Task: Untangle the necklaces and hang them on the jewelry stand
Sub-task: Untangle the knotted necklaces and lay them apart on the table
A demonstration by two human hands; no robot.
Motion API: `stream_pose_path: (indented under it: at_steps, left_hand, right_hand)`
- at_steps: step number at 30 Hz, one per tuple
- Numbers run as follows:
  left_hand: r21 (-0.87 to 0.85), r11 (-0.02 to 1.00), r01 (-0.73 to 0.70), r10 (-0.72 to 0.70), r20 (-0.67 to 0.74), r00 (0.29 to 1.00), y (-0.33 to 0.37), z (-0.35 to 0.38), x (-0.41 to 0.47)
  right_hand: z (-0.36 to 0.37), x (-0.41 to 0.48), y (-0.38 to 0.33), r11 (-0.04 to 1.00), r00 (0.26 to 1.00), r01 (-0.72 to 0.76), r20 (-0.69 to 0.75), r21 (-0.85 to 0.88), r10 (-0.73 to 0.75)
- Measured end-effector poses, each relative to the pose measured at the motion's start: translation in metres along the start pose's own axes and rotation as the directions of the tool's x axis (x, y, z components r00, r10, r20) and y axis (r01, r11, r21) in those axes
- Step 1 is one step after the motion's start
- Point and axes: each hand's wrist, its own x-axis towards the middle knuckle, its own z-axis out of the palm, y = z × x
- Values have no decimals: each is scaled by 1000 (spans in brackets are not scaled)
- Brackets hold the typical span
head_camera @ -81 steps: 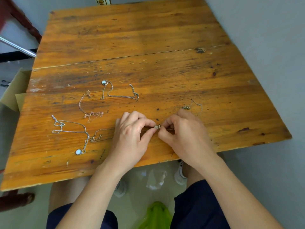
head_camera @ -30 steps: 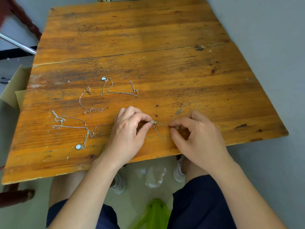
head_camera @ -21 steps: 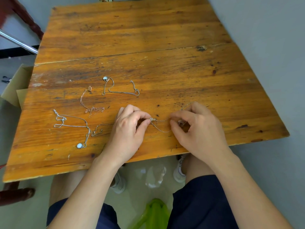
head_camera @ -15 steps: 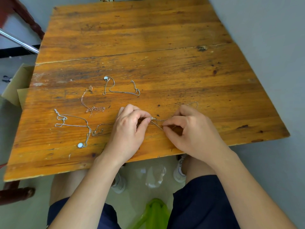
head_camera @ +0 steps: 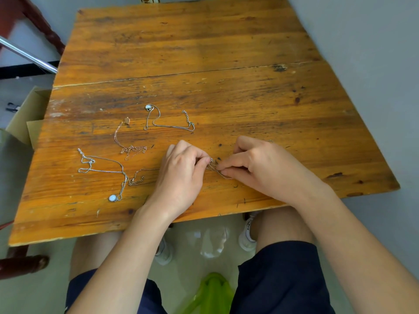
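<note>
left hand [head_camera: 181, 175]: fingers curled, thumb and forefinger pinched | right hand [head_camera: 267, 171]: same pinch, close beside left

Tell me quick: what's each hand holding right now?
Left hand: closed, pinching the tangled chain.
Right hand: closed, pinching the same chain.

Necklaces [head_camera: 169, 126] lie spread flat, one of them caught up in the fingers.
A silver chain [head_camera: 158, 125] with a pale round pendant lies farthest back. A rose-gold chain [head_camera: 118, 141] with an oval tag lies to its left. Nearer lies a looped silver necklace [head_camera: 102, 170] with a white stone, a short gold chain [head_camera: 136, 181] just beside it. A bunched fine chain [head_camera: 214, 168] is pinched between the left hand [head_camera: 181, 175] and the right hand [head_camera: 265, 168].
</note>
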Motion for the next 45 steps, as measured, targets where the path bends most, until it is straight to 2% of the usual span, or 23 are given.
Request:
stream_pose_path:
  at_steps: [4, 10, 18, 22, 26, 29, 39, 45]
  left_hand:
    - [68, 998, 4, -4, -1, 1000, 3, -1, 2]
    - [-41, 999, 2, -1, 34, 999, 0, -8, 4]
    - [61, 983, -176, 155, 252, 955, 8, -15, 15]
    - [84, 970, -227, 195, 281, 939, 11, -14, 20]
    - [19, 987, -157, 147, 255, 956, 8, -14, 21]
    - [-42, 994, -102, 110, 286, 952, 6, -17, 22]
    - [-63, 998, -14, 34, 335, 942, 10, -22, 26]
    - [-146, 986, 79, -31, 308, 951, 15, -28, 25]
  right_hand:
    - [-1, -6, 1, 1000, 1000, -4, -10, 12, 4]
    - [8, -17, -3, 1000, 997, -27, -67, 11, 28]
    - [14, -33, -6, 998, 994, -60, -94, -37, 56]
    - [13, -33, -6, 997, 996, -70, -64, -42, 67]
    - [11, -33, -8, 997, 996, -66, -65, -49, 62]
    - [10, -33, -10, 997, 996, -63, -65, -44, 60]
    - [5, -30, -12, 998, 998, -52, -36, -42, 51]
    - [3, -35, -15, 996, 997, -71, -36, -53, 69]
